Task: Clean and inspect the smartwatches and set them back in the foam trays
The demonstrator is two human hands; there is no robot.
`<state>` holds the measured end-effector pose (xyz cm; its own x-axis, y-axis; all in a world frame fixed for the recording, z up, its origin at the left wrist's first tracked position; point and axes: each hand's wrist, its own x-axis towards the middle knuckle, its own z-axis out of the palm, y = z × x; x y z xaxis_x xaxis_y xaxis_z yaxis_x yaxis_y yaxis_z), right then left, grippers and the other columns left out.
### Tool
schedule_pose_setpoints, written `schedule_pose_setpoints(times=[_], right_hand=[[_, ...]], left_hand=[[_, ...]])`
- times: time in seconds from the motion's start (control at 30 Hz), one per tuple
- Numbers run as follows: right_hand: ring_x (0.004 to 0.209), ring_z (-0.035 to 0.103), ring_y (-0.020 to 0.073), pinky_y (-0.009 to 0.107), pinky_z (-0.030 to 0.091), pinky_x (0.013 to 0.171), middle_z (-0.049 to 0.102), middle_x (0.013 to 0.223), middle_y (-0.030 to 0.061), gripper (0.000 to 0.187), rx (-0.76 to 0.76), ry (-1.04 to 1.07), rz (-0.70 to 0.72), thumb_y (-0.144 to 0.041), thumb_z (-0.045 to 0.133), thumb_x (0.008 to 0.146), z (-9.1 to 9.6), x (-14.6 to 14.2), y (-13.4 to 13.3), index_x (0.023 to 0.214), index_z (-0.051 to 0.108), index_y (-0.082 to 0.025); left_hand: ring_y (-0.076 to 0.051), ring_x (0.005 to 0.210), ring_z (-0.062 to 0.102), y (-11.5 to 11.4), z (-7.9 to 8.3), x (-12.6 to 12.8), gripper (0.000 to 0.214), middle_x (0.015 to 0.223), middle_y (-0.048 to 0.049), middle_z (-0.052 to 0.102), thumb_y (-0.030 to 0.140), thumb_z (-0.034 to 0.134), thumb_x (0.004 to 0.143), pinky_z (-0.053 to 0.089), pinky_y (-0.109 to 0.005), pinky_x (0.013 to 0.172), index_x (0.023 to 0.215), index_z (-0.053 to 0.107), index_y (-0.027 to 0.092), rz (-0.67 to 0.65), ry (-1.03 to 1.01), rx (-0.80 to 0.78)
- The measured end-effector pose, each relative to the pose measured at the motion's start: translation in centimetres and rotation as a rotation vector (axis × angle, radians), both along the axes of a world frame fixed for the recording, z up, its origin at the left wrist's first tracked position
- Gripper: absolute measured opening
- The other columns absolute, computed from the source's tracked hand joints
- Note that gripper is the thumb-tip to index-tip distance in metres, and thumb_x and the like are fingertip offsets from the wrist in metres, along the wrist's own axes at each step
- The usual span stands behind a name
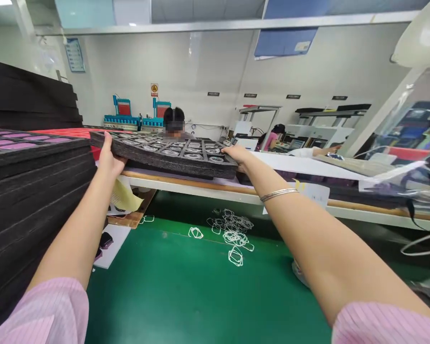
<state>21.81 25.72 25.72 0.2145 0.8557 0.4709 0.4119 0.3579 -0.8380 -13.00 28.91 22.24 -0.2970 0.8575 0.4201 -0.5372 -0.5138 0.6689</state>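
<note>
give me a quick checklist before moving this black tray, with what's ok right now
1. Left hand gripping the black tray at its left end: ok.
2. Right hand gripping its right end: ok.
3. Every compartment filled: cannot tell, low viewing angle.
4. Green surface below free of loose pieces: not ok, white frames lie scattered there.
5. Tray's underside clear of the shelf: cannot tell, hidden.
</note>
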Motion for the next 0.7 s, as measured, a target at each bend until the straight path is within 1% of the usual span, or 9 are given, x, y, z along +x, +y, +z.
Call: schedule_pose_setpoints(times=[0.13,0.2,0.23,0.3,0.37,0.47,0.53,0.6,0.7], right_hand=[[0.126,0.060,0.0275,0.044,0.048,0.109,0.065,0.130,0.0124,0.026,0.073,-0.036,-0.084,-0.022,0.067,0.094,-1.2,0.6,-4.5,0.118,0.067,-0.012],[0.132,0.056,0.0238,0.039,0.046,0.112,0.063,0.137,0.0073,0.026,0.160,-0.048,-0.070,-0.025,0.061,0.096,-3.7,0.8,-8.8,0.122,0.067,-0.022],[0.124,0.062,0.0234,0.040,0.050,0.108,0.069,0.128,0.0057,0.024,0.151,-0.043,0.036,-0.034,0.059,0.098,-5.5,0.8,-11.2,0.117,0.070,-0.025],[0.086,0.074,0.0218,0.036,0.063,0.083,0.076,0.086,0.0023,0.023,-0.114,-0.093,0.252,-0.049,0.068,0.089,-10.0,0.9,-15.2,0.089,0.076,-0.027],[0.049,0.066,0.0180,0.030,0.059,0.048,0.066,0.054,0.0002,0.034,-0.317,-0.112,0.324,-0.053,0.077,0.080,-14.5,1.5,-17.6,0.059,0.071,-0.026],[0.040,0.059,0.0134,0.025,0.052,0.039,0.061,0.049,-0.0017,0.040,-0.497,-0.066,0.263,-0.055,0.075,0.082,-19.4,3.7,-17.4,0.058,0.067,-0.025],[0.055,0.064,0.0117,0.025,0.058,0.053,0.069,0.068,-0.0008,0.034,-0.549,-0.014,0.162,-0.050,0.066,0.094,-21.2,5.7,-15.8,0.080,0.071,-0.020],[0.080,0.070,0.0143,0.030,0.061,0.073,0.073,0.097,0.0031,0.026,-0.570,0.030,0.082,-0.042,0.060,0.100,-22.2,7.4,-14.5,0.101,0.070,-0.018],[0.097,0.068,0.0174,0.037,0.060,0.085,0.069,0.117,0.0074,0.023,-0.587,0.054,0.058,-0.037,0.059,0.101,-23.1,8.9,-14.7,0.113,0.067,-0.019]], left_hand=[[-0.017,0.124,0.062,-1.7,-1.3,-0.2,0.024,0.128,-0.0019,0.070,0.040,0.048,0.105,0.048,-0.042,0.113,0.117,0.054,0.020,0.138,0.111,-0.070],[-0.019,0.126,0.060,-3.6,-3.4,0.3,0.019,0.130,-0.0023,0.068,0.036,0.052,0.103,0.048,-0.041,0.112,0.112,0.054,0.020,0.201,0.166,-0.079],[-0.021,0.129,0.058,-4.7,-4.8,0.7,0.021,0.132,-0.0032,0.066,0.037,0.056,0.100,0.048,-0.038,0.112,0.113,0.055,0.020,0.212,0.234,-0.068],[-0.016,0.136,0.051,-7.2,-8.0,2.3,0.029,0.141,0.0014,0.059,0.040,0.053,0.100,0.045,-0.029,0.112,0.125,0.051,0.027,0.287,0.322,-0.029],[-0.017,0.127,0.059,-9.6,-11.3,4.5,0.033,0.137,0.0019,0.063,0.040,0.057,0.096,0.051,-0.028,0.104,0.128,0.054,0.031,0.194,0.482,-0.029],[-0.024,0.086,0.074,-12.0,-15.4,8.4,0.023,0.093,-0.0061,0.078,0.039,0.067,0.088,0.061,-0.035,0.078,0.101,0.075,0.022,-0.220,0.884,-0.074],[-0.026,0.081,0.075,-12.4,-17.3,10.8,0.021,0.087,-0.0069,0.079,0.040,0.069,0.087,0.061,-0.037,0.076,0.091,0.079,0.022,-0.430,1.115,-0.070],[-0.028,0.093,0.075,-11.7,-18.9,12.8,0.018,0.095,-0.0068,0.080,0.039,0.072,0.085,0.059,-0.040,0.088,0.089,0.080,0.023,-0.510,1.295,-0.051],[-0.031,0.125,0.063,-9.8,-20.8,14.8,0.026,0.125,-0.0107,0.072,0.034,0.074,0.087,0.044,-0.050,0.113,0.108,0.075,0.019,-0.452,1.482,-0.040]])
